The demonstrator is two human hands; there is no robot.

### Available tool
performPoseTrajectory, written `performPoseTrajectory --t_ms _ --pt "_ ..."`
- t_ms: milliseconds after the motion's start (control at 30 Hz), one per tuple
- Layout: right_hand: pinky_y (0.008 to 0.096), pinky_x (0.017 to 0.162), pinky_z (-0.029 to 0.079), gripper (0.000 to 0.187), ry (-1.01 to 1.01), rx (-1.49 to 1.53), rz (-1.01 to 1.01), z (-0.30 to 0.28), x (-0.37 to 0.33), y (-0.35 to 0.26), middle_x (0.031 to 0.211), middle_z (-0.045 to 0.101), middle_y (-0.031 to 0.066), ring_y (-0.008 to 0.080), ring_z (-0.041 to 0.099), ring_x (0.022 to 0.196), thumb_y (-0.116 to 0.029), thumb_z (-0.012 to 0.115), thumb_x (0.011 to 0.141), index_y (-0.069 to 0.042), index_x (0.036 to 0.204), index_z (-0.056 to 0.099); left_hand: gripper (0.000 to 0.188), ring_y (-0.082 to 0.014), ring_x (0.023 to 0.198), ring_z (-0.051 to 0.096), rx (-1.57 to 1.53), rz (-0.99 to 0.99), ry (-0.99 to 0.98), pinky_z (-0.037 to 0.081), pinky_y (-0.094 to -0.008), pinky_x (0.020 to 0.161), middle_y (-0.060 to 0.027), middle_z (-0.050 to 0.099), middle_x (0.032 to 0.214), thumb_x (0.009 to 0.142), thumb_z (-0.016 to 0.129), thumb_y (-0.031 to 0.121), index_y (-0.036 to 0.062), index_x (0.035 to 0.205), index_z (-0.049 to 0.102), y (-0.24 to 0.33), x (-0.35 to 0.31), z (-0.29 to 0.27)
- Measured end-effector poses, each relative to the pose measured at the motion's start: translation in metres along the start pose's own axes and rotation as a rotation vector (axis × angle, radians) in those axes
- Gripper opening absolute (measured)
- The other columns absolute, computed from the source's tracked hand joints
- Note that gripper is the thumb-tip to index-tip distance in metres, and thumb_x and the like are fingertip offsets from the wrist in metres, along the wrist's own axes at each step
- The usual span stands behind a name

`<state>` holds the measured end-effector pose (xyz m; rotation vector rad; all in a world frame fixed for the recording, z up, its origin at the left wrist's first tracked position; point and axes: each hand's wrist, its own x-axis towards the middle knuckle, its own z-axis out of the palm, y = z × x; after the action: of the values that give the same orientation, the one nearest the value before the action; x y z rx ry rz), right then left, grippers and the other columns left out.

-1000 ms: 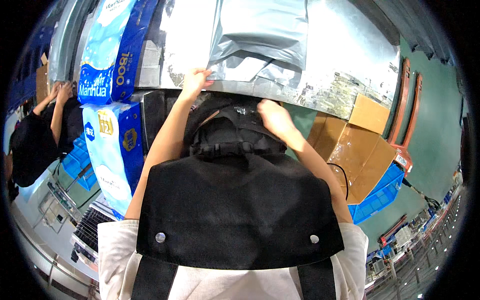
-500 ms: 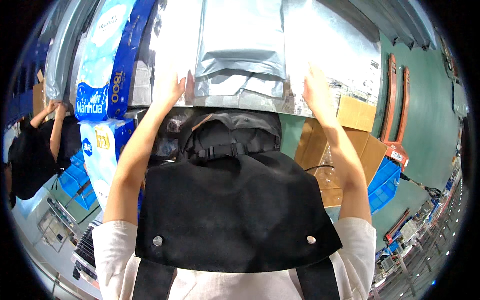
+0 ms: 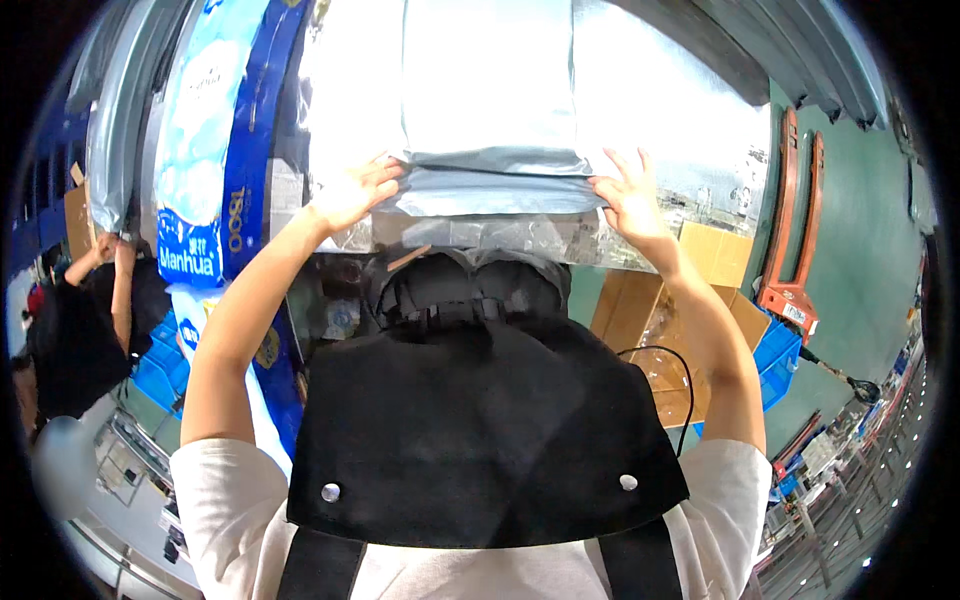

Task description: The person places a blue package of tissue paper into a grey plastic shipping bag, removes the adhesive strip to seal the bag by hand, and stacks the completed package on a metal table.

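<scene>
A grey plastic mailing bag point(image 3: 488, 90) lies on the bright, silvery tabletop point(image 3: 680, 130) in front of me. Its near flap point(image 3: 490, 192) forms a straight band across the bag's near end. My left hand point(image 3: 358, 192) is at the band's left end, its outstretched fingers touching the bag's edge. At the right end is my right hand point(image 3: 632, 208), fingers spread and the thumb side against the flap's corner. Both hands look open. Any plastic pinched beneath the fingertips is hidden.
Blue tissue packs point(image 3: 195, 180) stand along the left. An open cardboard box point(image 3: 650, 340) and a blue crate point(image 3: 775, 360) sit at right, below table level. Beyond is an orange pallet jack point(image 3: 785, 230). A co-worker's hands point(image 3: 112, 250) hold grey plastic at far left. A black bag point(image 3: 470, 285) hangs before me.
Both hands have come inward from beside the bag to the flap's two ends. The flap, loose and crumpled before, now lies straighter. The table scene has shifted slightly lower in view.
</scene>
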<state>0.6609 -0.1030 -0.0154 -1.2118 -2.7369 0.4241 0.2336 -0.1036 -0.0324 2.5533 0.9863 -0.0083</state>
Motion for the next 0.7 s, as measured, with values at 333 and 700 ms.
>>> performPoseTrajectory --t_ms 333,700 --pt "0.0414 0.083 0.036 0.010 -0.310 0.394 0.625 -0.003 0.159 0.090 0.080 0.063 0.0114 0.0265 0.053 0.090 -0.006 0.056 0.066 -0.008 0.073 0.062 0.023 -0.0247 0.077 0.062 -0.679 -0.354 -0.229 0.047 -0.0328 0.068 -0.0179 0.062 0.081 0.069 0.060 0.004 -0.0044 0.090 0.060 -0.112 0.131 -0.033" --pt "0.0349 0.064 0.045 0.023 0.350 0.482 0.797 0.020 0.148 0.130 0.080 0.059 0.0138 0.0251 0.058 0.071 -0.004 0.041 0.084 -0.001 0.104 0.052 0.046 -0.0254 0.100 0.052 -1.731 -1.083 0.218 0.044 -0.0374 0.085 -0.0184 0.051 0.111 0.090 0.031 0.028 -0.0064 0.120 0.036 -0.004 0.216 -0.002"
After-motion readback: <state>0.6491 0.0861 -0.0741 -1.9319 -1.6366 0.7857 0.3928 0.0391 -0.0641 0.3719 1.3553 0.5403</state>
